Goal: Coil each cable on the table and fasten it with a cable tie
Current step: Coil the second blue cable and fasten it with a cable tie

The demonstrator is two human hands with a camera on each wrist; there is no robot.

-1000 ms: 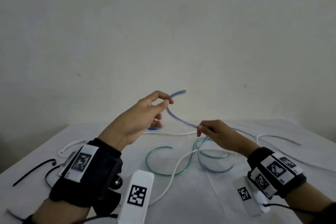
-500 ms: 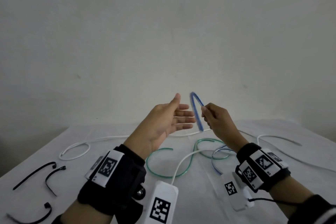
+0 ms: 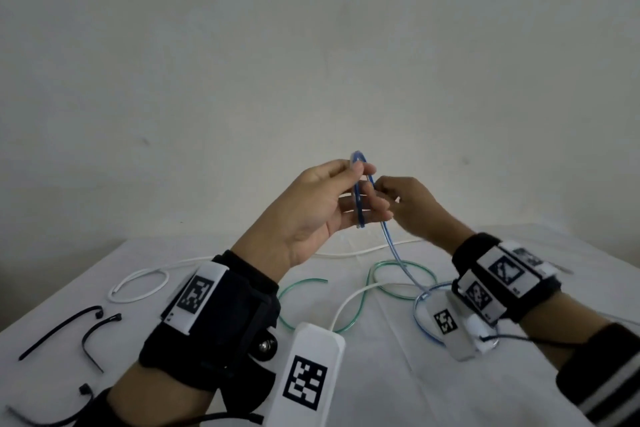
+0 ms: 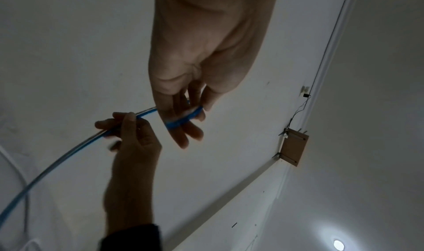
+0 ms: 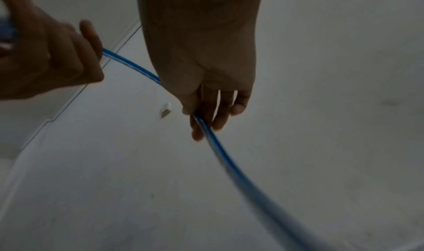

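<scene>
Looping across the left hand's (image 3: 313,215) extended fingers (image 4: 183,135), the blue cable (image 3: 359,198) is pinned there by the thumb, above the tabletop (image 3: 381,374). Just beside, it is pinched by the right hand (image 3: 412,208); its lower run is hidden behind that wrist. Both grips are closed on it.

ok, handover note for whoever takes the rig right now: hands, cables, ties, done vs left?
Left hand: thumb pinches the blue cable, which is looped round its straight fingers.
Right hand: pinches the blue cable beside the loop; its tail runs down to the table.
Green cable and white cable: loose on the table, uncoiled.
Black cable ties: on the table at left, untouched.
Done: first blue loop only.
Left: finish coiling blue, tie it, then green and white.
</scene>
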